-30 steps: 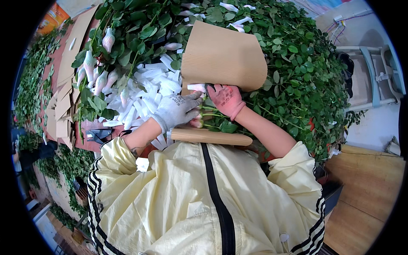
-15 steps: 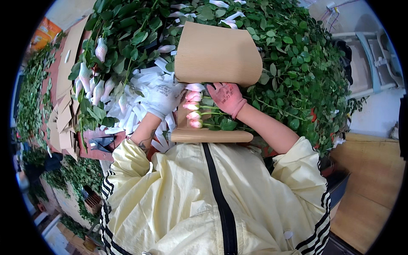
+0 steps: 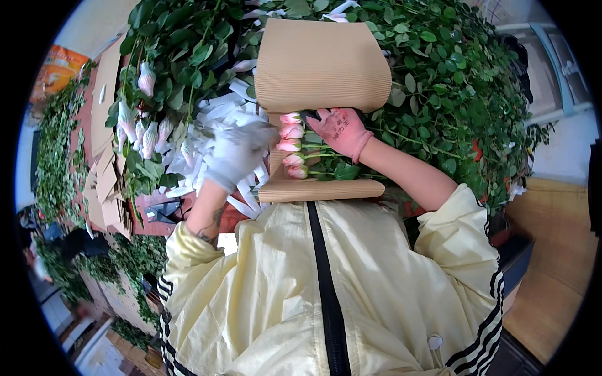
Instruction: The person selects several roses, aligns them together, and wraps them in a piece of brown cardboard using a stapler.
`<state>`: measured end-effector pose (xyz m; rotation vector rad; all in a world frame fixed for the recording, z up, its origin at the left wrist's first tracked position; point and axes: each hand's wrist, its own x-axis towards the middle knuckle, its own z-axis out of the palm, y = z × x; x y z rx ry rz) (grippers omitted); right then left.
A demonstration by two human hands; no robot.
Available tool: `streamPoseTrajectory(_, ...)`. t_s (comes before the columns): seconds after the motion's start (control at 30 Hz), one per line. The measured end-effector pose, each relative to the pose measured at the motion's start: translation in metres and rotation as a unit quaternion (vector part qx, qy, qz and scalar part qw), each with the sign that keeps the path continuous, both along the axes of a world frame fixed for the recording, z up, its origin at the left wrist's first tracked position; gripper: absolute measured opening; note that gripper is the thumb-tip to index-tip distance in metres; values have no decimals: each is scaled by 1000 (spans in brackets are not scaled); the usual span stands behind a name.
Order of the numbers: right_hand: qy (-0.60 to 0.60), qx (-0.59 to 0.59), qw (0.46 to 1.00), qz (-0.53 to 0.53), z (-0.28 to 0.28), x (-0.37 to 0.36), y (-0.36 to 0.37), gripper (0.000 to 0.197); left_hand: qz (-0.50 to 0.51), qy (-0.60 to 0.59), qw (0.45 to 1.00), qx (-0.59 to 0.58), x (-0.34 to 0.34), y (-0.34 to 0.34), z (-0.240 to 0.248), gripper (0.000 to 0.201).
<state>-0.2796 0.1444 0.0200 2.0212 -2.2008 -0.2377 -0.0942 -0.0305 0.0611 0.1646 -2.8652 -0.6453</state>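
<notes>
A row of several pink roses (image 3: pixel 290 145) lies on a sheet of corrugated brown cardboard (image 3: pixel 323 66), heads to the left and stems to the right. My right hand (image 3: pixel 342 131), in a pink glove with dark fingertips, is closed at the farthest rose (image 3: pixel 291 118), just behind its head. Left of the row is my left hand (image 3: pixel 237 153) in a whitish glove, apart from the blooms. Motion smears its fingers, so whether it holds anything is unclear. The cardboard's near edge (image 3: pixel 323 191) curls up close to my jacket.
Loose white sleeves (image 3: pixel 188 175) are heaped left of the cardboard. Rosebuds in white net sleeves (image 3: pixel 147 139) hang among leaves farther left, beside stacked flat cardboard (image 3: pixel 105 182). Dense leafy stems (image 3: pixel 439 81) cover the right side and the back. A pale chair frame (image 3: pixel 552 69) stands far right.
The white sleeve on the farthest rose is gone, and its pink head shows. My left hand has moved away from the row, left and nearer me. My right hand stays by that rose.
</notes>
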Motion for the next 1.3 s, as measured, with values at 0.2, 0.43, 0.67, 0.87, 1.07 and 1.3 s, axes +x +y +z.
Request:
streamPoseTrajectory(0.2, -34, 98, 994, 38, 44, 8, 0, 31, -32, -110, 987, 115, -31, 16, 3, 25)
streamPoseTrajectory(0.43, -51, 97, 993, -30, 38, 16, -8, 17, -120, -35, 991, -39, -37, -1, -13, 33)
streamPoseTrajectory(0.67, -58, 52, 997, -10, 47, 16, -7, 19, -170, -10, 977, -131, -27, -9, -30, 41)
streamPoseTrajectory(0.87, -117, 144, 981, 47, 42, 31, -8, 21, -148, -66, 980, -117, -29, -8, -24, 42)
streamPoseTrajectory(1.07, -102, 129, 985, 60, 33, 25, -6, 21, -135, -38, 984, -106, -28, -7, -27, 35)
streamPoseTrajectory(1.3, -110, 129, 985, 29, 36, 25, -3, 21, -121, -27, 991, -48, -29, 1, -23, 37)
